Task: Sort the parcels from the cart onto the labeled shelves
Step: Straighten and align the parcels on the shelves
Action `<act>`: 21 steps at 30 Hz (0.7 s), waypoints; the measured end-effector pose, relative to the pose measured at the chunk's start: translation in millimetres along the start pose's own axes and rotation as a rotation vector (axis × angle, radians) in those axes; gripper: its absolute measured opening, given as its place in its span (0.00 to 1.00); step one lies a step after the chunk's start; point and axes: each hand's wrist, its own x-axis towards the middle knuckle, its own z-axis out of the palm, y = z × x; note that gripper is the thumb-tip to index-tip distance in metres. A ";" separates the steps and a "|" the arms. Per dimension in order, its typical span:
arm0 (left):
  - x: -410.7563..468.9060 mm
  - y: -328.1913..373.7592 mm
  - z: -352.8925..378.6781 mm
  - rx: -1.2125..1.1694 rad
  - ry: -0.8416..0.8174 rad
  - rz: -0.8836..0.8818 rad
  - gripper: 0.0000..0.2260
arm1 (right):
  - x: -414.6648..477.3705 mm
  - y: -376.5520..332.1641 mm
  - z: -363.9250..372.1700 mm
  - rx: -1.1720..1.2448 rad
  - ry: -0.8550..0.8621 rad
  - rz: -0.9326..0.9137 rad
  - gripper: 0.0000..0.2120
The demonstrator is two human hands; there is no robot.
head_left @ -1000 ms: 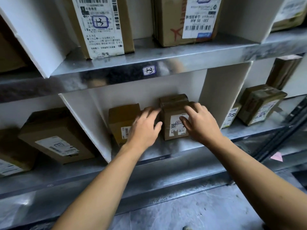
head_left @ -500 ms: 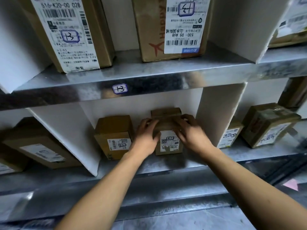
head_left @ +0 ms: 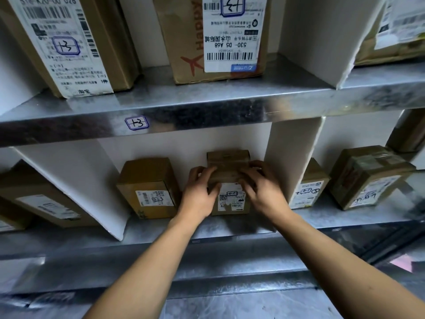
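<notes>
Steel shelf (head_left: pixel 161 236) edge lay nearest; above it the left hand (head_left: pixel 200 194) and right hand (head_left: pixel 264 192) clasped the small cardboard parcel (head_left: pixel 231 199) from both sides, fingers (head_left: pixel 208 172) curled over its top. It stood on the shelf between a neighbouring box (head_left: pixel 147 187) and the white divider (head_left: pixel 285 157). Best slid back squarely, label outward, both hands releasing together

Dim light, metallic glare, warped blurry edges.
</notes>
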 end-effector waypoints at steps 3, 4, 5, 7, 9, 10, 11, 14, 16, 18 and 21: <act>-2.1 1.1 0.2 0.016 0.006 -0.032 0.21 | -0.3 -2.7 0.6 -0.010 -0.018 -0.006 0.15; -2.1 1.4 -0.1 0.029 0.007 -0.038 0.21 | -0.4 -4.3 1.5 -0.010 -0.026 -0.003 0.16; -2.0 1.7 -1.0 0.045 0.005 -0.044 0.21 | -0.7 -6.1 2.2 -0.014 -0.038 0.004 0.17; -2.3 3.0 -4.0 0.082 -0.004 -0.048 0.22 | -2.6 -8.4 3.3 -0.039 -0.053 0.009 0.19; -6.0 5.1 -9.9 0.120 -0.004 -0.049 0.24 | -6.1 -11.2 1.9 -0.062 -0.046 0.000 0.20; -9.5 6.6 -13.7 0.137 -0.001 -0.056 0.24 | -8.6 -12.9 -0.1 -0.069 -0.041 0.003 0.21; -14.1 7.8 -17.3 0.157 0.003 -0.061 0.24 | -11.5 -15.0 -2.1 -0.080 -0.037 0.011 0.21; -31.4 9.4 -25.7 0.269 -0.027 -0.060 0.23 | -22.6 -20.6 -5.9 -0.185 -0.029 0.018 0.19; -42.4 10.0 -30.1 0.347 -0.057 -0.032 0.22 | -32.4 -23.7 -7.9 -0.260 -0.021 -0.015 0.18; -52.5 11.7 -35.0 0.389 -0.057 0.015 0.22 | -43.2 -24.4 -9.5 -0.311 -0.007 -0.057 0.18; -69.5 16.5 -41.7 0.397 -0.049 0.078 0.22 | -61.9 -25.2 -15.1 -0.352 -0.010 -0.080 0.19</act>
